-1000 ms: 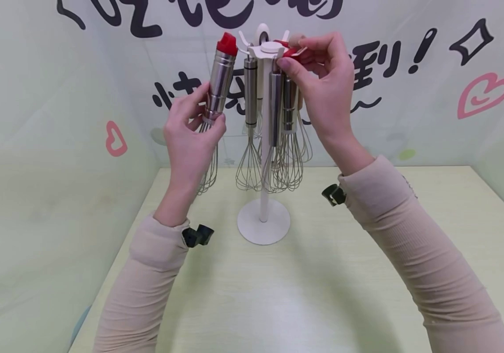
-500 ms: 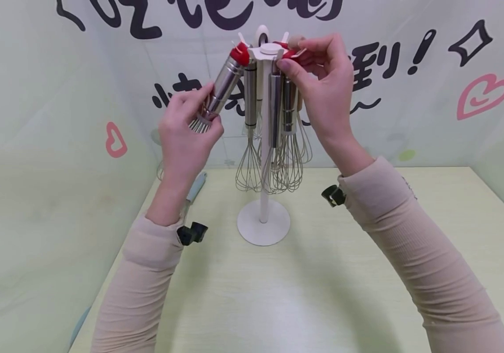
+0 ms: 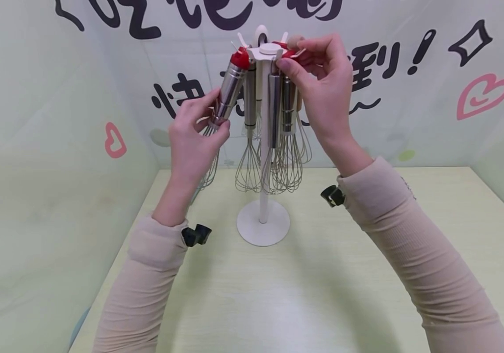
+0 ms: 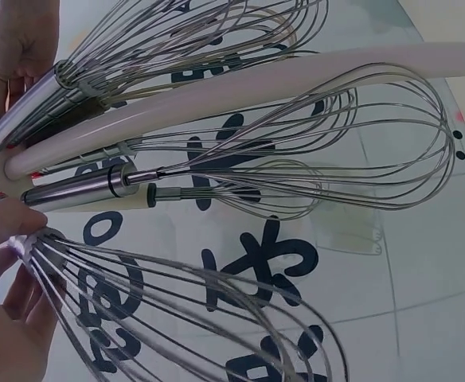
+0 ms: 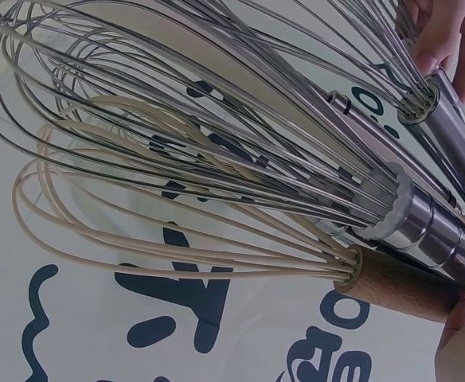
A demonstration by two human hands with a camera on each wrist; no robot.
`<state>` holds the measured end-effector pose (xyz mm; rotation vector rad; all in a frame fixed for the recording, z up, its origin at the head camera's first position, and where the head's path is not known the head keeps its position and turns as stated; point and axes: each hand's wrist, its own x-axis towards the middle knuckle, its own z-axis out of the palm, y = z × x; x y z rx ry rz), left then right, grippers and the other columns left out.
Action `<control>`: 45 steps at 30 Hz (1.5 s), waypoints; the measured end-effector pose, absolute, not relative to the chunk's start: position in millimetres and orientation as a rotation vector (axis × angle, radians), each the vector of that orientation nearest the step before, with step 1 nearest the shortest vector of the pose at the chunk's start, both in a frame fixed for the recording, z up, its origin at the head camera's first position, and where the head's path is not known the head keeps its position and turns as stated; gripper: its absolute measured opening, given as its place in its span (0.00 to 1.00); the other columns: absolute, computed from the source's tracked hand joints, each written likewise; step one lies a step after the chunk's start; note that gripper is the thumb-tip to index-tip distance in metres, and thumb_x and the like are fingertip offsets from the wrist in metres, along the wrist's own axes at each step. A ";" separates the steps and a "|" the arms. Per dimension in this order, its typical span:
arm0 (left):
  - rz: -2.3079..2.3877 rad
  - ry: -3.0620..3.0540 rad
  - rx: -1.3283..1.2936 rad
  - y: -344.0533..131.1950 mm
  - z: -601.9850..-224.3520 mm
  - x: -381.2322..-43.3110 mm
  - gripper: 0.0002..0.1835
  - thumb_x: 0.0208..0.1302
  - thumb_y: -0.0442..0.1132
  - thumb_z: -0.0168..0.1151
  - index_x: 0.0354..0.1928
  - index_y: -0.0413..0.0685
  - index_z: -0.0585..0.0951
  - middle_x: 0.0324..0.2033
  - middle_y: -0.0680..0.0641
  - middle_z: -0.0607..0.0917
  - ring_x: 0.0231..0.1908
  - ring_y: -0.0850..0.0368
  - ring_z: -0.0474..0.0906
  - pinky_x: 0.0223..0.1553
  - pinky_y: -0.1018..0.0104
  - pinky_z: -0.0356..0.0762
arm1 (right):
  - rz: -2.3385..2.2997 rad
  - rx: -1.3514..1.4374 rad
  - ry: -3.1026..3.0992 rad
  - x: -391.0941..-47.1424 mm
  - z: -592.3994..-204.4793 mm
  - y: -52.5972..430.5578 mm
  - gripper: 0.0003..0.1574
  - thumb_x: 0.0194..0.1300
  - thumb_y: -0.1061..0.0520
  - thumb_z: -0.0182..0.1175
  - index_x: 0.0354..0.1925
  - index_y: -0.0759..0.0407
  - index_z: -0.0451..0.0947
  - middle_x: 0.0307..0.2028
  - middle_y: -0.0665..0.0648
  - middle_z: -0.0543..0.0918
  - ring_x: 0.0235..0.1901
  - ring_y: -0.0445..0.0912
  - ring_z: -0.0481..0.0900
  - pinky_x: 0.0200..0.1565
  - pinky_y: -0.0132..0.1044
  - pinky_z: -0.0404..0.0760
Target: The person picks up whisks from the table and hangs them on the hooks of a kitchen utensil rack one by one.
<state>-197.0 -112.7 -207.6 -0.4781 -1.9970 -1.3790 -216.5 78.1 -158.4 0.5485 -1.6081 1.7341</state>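
My left hand (image 3: 196,130) pinches a balloon whisk (image 3: 230,90) low on its steel handle. The red end leans against the left side of a white rotating-style utensil rack (image 3: 263,223). A hook tip shows just above that red end; I cannot tell whether it passes through the hole. On the rack's right side, my right hand (image 3: 329,83) pinches the red end of another steel whisk (image 5: 443,239) by its hook. Several whisks hang between the hands, among them a slim steel-handled whisk (image 4: 77,189) and a wooden-handled whisk (image 5: 400,286).
The rack stands on a pale wooden table (image 3: 261,304). Behind it hangs a white cloth backdrop (image 3: 411,132) with black lettering and pink hearts. Something light blue (image 3: 196,192) lies on the table, mostly hidden behind the left wrist.
My left hand has brought the whisk's red end rightward and down to the rack's left side. The whisk tilted strongly, then came back steeper. My right hand stays in place.
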 end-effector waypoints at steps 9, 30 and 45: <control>-1.405 -2.000 -0.523 -108.3 -213.0 -200.4 0.28 0.54 0.24 0.64 0.59 0.37 0.75 0.49 0.36 0.77 0.46 0.50 0.80 0.51 0.72 0.82 | 1.739 0.525 -1.618 -216.1 -157.7 78.4 0.16 0.54 0.66 0.69 0.38 0.62 0.73 0.34 0.47 0.77 0.34 0.41 0.76 0.43 0.28 0.78; -1.529 -2.051 -0.533 -92.1 -218.8 -203.5 0.29 0.56 0.27 0.64 0.62 0.36 0.71 0.53 0.38 0.76 0.50 0.50 0.79 0.54 0.71 0.81 | 1.761 0.525 -1.554 -213.6 -160.1 71.5 0.17 0.55 0.65 0.68 0.42 0.67 0.73 0.34 0.47 0.77 0.33 0.40 0.75 0.43 0.29 0.79; -1.575 -2.067 -0.530 -90.6 -221.9 -203.6 0.27 0.60 0.28 0.62 0.62 0.37 0.71 0.54 0.38 0.75 0.52 0.50 0.78 0.56 0.73 0.79 | 1.853 0.498 -1.486 -211.9 -158.9 67.5 0.17 0.53 0.68 0.68 0.41 0.66 0.74 0.35 0.49 0.79 0.34 0.41 0.75 0.43 0.29 0.78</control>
